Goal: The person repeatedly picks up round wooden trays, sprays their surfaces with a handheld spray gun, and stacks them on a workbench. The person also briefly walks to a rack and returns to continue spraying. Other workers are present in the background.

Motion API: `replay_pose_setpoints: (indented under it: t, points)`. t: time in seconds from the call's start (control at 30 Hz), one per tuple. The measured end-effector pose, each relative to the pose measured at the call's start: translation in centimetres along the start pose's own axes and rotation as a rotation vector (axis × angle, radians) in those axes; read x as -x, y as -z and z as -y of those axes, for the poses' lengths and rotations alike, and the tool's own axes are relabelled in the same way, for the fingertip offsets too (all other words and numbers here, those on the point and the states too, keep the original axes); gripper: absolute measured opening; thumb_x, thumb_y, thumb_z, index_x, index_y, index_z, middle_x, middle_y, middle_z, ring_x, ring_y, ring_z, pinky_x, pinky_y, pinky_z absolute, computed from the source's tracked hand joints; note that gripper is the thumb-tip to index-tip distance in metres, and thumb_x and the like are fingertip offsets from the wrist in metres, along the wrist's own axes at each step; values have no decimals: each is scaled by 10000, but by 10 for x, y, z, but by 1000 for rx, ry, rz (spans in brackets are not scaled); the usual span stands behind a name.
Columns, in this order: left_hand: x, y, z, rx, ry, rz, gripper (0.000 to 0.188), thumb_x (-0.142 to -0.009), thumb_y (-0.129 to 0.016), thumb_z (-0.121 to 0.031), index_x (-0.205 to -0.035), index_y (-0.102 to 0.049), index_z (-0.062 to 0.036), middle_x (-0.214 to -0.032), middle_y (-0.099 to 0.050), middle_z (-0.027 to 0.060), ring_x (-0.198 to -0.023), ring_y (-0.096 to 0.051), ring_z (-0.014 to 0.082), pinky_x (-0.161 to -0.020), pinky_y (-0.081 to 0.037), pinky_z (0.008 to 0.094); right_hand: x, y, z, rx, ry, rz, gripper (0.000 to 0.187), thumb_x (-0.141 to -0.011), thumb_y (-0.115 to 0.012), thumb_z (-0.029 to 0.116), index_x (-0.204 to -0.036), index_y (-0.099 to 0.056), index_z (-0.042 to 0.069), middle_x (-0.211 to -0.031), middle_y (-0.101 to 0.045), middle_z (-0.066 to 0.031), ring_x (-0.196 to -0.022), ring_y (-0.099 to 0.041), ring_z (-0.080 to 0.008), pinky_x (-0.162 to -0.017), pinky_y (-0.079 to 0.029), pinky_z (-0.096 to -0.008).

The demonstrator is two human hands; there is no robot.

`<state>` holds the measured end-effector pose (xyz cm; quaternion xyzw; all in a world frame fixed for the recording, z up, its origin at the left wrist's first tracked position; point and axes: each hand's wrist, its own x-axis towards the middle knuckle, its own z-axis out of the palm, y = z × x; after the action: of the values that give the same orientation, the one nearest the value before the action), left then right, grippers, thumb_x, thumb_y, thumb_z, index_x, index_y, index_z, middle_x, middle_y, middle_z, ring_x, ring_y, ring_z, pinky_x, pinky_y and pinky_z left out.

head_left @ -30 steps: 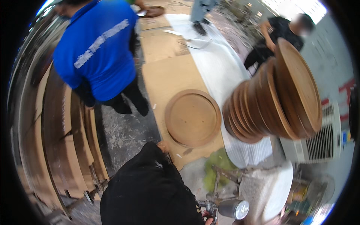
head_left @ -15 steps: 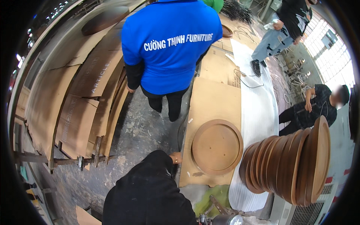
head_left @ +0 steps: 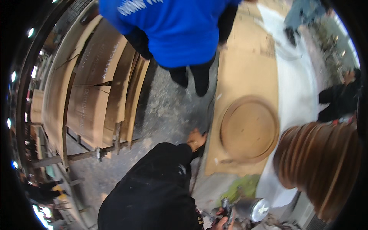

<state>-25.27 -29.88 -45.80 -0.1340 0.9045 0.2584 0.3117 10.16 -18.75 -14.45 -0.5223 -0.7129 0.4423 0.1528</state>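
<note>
My right hand [head_left: 220, 224], at the bottom edge, is closed round a spray gun [head_left: 227, 209] with a silver metal cup [head_left: 256, 209]. My left hand [head_left: 196, 138] reaches forward in a black sleeve, beside the long edge of the cardboard [head_left: 245, 63]. Its fingers look curled, and a thin dark line like a hose runs up to it; blur hides what they hold. A round brown wooden tray-like top with a raised rim [head_left: 250, 129] lies flat on the cardboard, right of my left hand. A leaning stack of similar round wooden pieces [head_left: 318, 161] stands farther right.
A person in a blue shirt [head_left: 180, 34] stands just ahead, back to me. Cardboard sheets [head_left: 90, 111] lie over a rack on the left. White foam sheeting [head_left: 293, 88] runs along the right. Two more people, one in jeans [head_left: 303, 15] and one in black [head_left: 339, 97], stand beyond it.
The view has shifted, so the round top and stack appear farther right. The spray gun and my right hand have come into sight at the bottom. My left hand appears higher and farther right.
</note>
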Motion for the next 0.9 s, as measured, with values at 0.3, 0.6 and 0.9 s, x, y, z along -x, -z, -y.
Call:
replay_pose_setpoints:
  t: [0.3,0.6,0.9]
  points:
    - [-4,-127,-5,120,-470,-284,959,-987,-701,-286,-1611,-85,102,-1535,-351,419,-1412,-406,557,-1183,-364,523,-9,-87,-90,-25,88,101,560,-1097,-582,399,-1085,-612,-160,-750,-665,-150,-578,-544,-186,-596,-525,-257]
    - [-9,-173,-28,393,-668,-519,598,-1055,-595,-440,-1304,-397,67,-1161,-586,284,-1070,-614,330,-948,-497,419,33,-100,-214,742,82,163,789,-1036,-630,540,-1339,-522,-180,-1017,-718,-198,-849,-729,-318,-753,-644,-435]
    - [-8,-138,-13,247,-718,-342,534,-1104,-549,-392,-1232,-409,108,-1150,-610,332,-1072,-613,388,-1005,-456,467,88,-123,-280,601,126,-151,522,-966,-725,193,-1380,-545,-70,-1149,-715,-231,-965,-710,-318,-783,-644,-414]
